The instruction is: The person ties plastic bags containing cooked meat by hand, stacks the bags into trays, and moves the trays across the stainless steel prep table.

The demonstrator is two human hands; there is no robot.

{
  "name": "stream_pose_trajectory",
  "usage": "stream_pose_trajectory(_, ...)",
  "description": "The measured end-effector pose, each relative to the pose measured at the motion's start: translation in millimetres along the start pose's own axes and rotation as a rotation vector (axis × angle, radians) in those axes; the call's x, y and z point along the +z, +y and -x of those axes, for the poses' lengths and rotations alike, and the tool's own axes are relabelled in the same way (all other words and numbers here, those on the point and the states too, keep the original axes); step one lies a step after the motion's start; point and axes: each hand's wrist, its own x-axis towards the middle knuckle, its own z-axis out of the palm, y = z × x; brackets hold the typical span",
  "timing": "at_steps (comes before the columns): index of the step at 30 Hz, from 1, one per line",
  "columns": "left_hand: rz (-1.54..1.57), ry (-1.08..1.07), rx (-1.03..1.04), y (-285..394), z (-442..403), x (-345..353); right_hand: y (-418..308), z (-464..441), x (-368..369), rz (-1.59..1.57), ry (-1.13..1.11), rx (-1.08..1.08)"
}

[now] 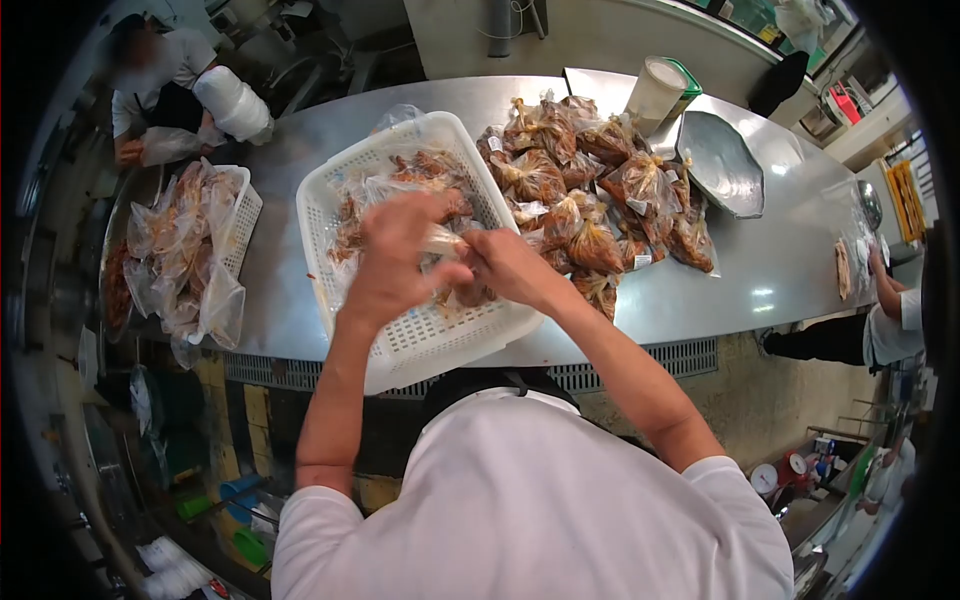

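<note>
My right hand (512, 266) is closed on the gathered neck of a clear plastic bag (443, 240), over the near right part of a white perforated basket (400, 348). Close beside it, my left hand (396, 258) is smeared by motion, its thumb and fingers around the bag's pale twisted top. Whether those fingers grip the plastic I cannot tell. Below my hands, the held bag's body is mostly hidden. More clear bags with reddish-brown food (345, 215) lie in the basket.
Tied, labelled bags of brown food (590, 185) are heaped right of the basket on the steel table (270, 300). Beyond them stand a pale container (657, 90) and a grey tray (720, 165). Another basket of bags (190, 250) is at left, near a co-worker (180, 90). Another person (890, 320) stands at right.
</note>
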Motion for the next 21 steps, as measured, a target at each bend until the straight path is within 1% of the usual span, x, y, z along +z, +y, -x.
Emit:
stream_pose_trajectory(1, -0.078, -0.188, 0.038, -4, 12, 14, 8, -4, 0, 0.02, -0.011, -0.084)
stream_pose_trajectory(2, -0.119, -0.281, 0.056, -14, 21, 20, 15, -2, -1, 0.021, -0.011, -0.087)
stream_pose_trajectory(3, -0.158, -0.374, 0.078, -23, 29, 26, 16, -1, -5, 0.181, 0.053, -0.279)
stream_pose_trajectory(4, -0.061, -0.627, -0.126, -39, 28, 20, 16, 0, -10, 0.342, 0.122, -0.467)
stream_pose_trajectory(5, 0.042, -0.879, -0.326, -51, 28, 20, 18, -3, -16, 0.349, 0.131, -0.461)
stream_pose_trajectory(6, 0.047, -0.884, -0.315, -47, 26, 21, 22, -7, -23, 0.374, 0.151, -0.428)
stream_pose_trajectory(8, 0.454, -0.68, -0.647, -29, 28, 14, 23, -11, -29, 0.398, 0.171, -0.392)
stream_pose_trajectory(9, 0.801, -0.495, -0.771, -14, 30, 18, 19, -16, -28, 0.214, 0.239, -0.247)
stream_pose_trajectory(10, 0.801, -0.497, -0.769, 11, 31, 26, 17, -21, -25, 0.031, 0.306, -0.103)
stream_pose_trajectory(11, 1.04, -0.359, -0.765, 40, 31, 36, 15, -23, -21, -0.239, 0.355, -0.062)
stream_pose_trajectory(12, 1.275, -0.21, -0.753, 54, 31, 41, 13, -22, -20, -0.237, 0.355, -0.061)
stream_pose_trajectory(13, 1.275, -0.206, -0.753, 47, 34, 47, 8, -22, -20, -0.623, 0.224, -0.07)
stream_pose_trajectory(14, 1.247, -0.383, -0.679, 33, 43, 60, 2, -20, -21, -1.007, 0.078, -0.075)
stream_pose_trajectory(15, 1.211, -0.56, -0.605, 17, 54, 75, -5, -17, -24, -1.043, -0.04, -0.093)
stream_pose_trajectory(16, 1.228, -0.403, -0.68, -15, 67, 88, -3, -18, -20, -1.046, -0.045, -0.094)
stream_pose_trajectory(17, 1.237, -0.241, -0.742, -47, 79, 101, 1, -21, -14, -0.852, 0.027, -0.148)
stream_pose_trajectory(18, 1.319, -0.233, -0.798, -62, 76, 96, 6, -23, -11, -0.654, 0.1, -0.2)
stream_pose_trajectory(19, 1.399, -0.221, -0.856, -65, 60, 84, 5, -24, -12, -0.533, 0.215, -0.112)
stream_pose_trajectory(20, 1.283, -0.143, -0.845, -64, 48, 73, 4, -22, -13, -0.531, 0.218, -0.115)
stream_pose_trajectory(21, 1.165, -0.064, -0.834, -51, 30, 56, -3, -17, -13, -0.379, 0.232, 0.042)
